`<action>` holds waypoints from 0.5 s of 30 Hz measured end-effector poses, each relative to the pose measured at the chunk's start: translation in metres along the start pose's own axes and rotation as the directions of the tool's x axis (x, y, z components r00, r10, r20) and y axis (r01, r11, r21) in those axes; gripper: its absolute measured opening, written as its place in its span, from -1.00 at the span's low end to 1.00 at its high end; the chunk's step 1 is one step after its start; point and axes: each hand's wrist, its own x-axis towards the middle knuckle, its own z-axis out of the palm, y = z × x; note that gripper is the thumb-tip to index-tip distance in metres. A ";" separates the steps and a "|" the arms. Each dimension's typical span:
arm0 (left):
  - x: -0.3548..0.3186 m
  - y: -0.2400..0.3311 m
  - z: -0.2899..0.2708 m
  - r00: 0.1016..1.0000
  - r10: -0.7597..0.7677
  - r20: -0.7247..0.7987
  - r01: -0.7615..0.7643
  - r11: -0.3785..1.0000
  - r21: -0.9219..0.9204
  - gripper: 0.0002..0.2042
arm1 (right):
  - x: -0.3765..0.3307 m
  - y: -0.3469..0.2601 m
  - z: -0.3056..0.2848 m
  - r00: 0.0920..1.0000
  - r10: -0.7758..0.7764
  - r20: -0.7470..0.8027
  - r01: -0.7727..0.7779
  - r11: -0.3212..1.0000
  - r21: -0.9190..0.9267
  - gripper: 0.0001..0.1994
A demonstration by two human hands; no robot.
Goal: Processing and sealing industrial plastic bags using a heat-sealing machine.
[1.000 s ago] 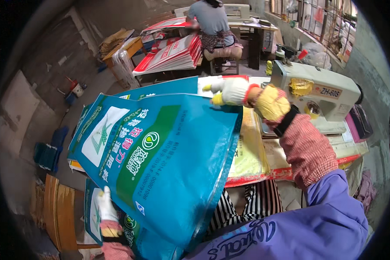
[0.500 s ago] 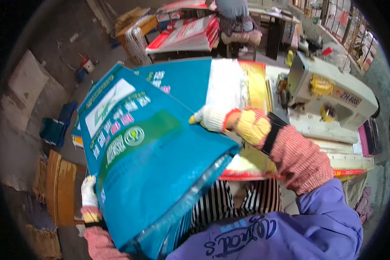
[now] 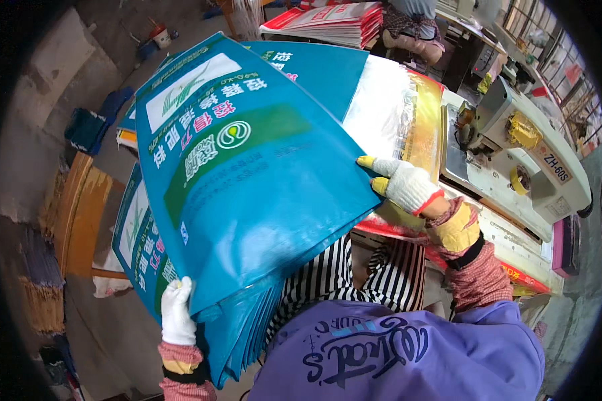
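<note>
A large blue woven sack (image 3: 261,200) with a green band and white panel lies flat and slanted before me. My left hand (image 3: 178,313), in a white glove, pinches its near left corner. At its right corner, my right hand (image 3: 406,185) grips the edge between yellow-tipped glove fingers. A stack of folded blue sacks (image 3: 237,341) hangs beneath the near edge, over my lap. Another blue sack (image 3: 137,234) shows under the left side, and a further one (image 3: 321,70) lies behind on the table.
A sewing machine (image 3: 532,144) stands on the table at the right. White and yellow sacks (image 3: 425,120) lie between it and the blue ones. Farther back are a pile of red and white sacks (image 3: 334,23) and a seated person (image 3: 411,27). A wooden board (image 3: 80,214) stands at the left.
My right hand has moved to the sack's right corner and my left hand to its near left corner. The near edge has come up and flattened. The whole view has shifted.
</note>
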 end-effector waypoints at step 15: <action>-0.019 -0.011 0.004 0.890 0.320 -0.323 -0.239 0.934 0.266 -0.82 | -0.092 -0.031 0.089 0.588 -0.583 -0.560 0.525 0.802 -0.285 -0.68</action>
